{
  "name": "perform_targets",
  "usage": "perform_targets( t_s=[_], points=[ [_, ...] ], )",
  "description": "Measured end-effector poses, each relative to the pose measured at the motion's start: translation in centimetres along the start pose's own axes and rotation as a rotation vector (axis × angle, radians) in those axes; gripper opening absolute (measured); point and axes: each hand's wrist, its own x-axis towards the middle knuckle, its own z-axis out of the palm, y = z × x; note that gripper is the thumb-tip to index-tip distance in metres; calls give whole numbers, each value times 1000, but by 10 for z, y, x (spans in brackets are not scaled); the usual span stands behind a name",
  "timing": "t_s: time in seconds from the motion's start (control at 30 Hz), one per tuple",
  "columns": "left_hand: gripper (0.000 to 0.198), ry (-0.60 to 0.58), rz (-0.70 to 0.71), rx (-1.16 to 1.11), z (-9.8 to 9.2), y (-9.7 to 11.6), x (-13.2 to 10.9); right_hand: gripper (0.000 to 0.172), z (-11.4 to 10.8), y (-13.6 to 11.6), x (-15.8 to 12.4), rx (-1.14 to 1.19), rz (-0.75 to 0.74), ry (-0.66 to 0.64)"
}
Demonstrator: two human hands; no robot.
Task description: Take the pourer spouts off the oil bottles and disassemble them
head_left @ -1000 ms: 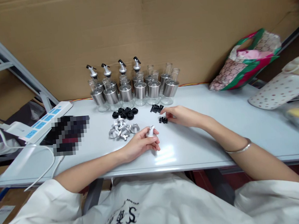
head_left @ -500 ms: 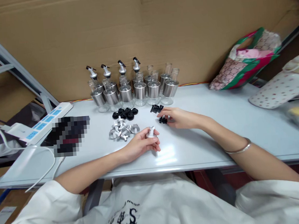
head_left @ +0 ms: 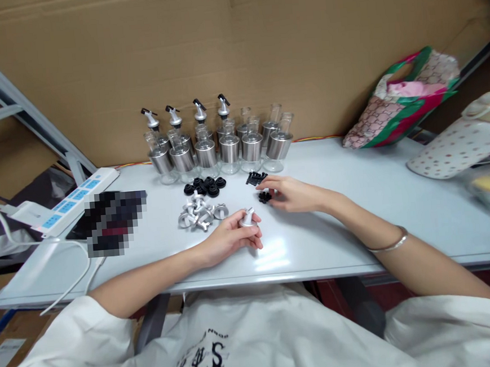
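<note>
My left hand [head_left: 232, 236], near the table's front edge, is closed around a silver pourer spout [head_left: 248, 219] with its narrow tip pointing up. My right hand [head_left: 290, 193] is at a small pile of tiny black parts [head_left: 265, 197], fingers bent and the thumb apart from the forefinger. Just beyond those fingertips lie several small black levers [head_left: 256, 177]. To the left of my left hand is a heap of silver pourer spouts [head_left: 198, 212]. Behind that heap sit several black rubber stoppers [head_left: 205, 186].
Glass bottles with steel sleeves [head_left: 230, 147] stand in two rows at the back; some rear ones carry pourers [head_left: 174, 116]. A power strip [head_left: 79, 199] and a blurred-out dark object [head_left: 112, 222] lie left. A patterned bag [head_left: 392, 109] and a dotted jug [head_left: 457, 138] stand right.
My right hand's fingers have shifted slightly over the tiny black parts, which now sit bunched a little differently. My left hand keeps its hold on the pourer spout.
</note>
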Motion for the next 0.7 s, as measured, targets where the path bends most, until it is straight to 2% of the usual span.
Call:
perform_targets(
  t_s=[0.1, 0.3, 0.7],
  points=[
    [36, -1, -4, -1, 1, 1, 0, 37, 2, -1, 1, 22, -7, -14],
    [34, -7, 2, 9, 0, 0, 0, 22, 9, 5, 6, 57, -68, 0],
    [35, -5, 0, 6, 2, 1, 0, 20, 10, 5, 6, 51, -130, 20]
  ],
)
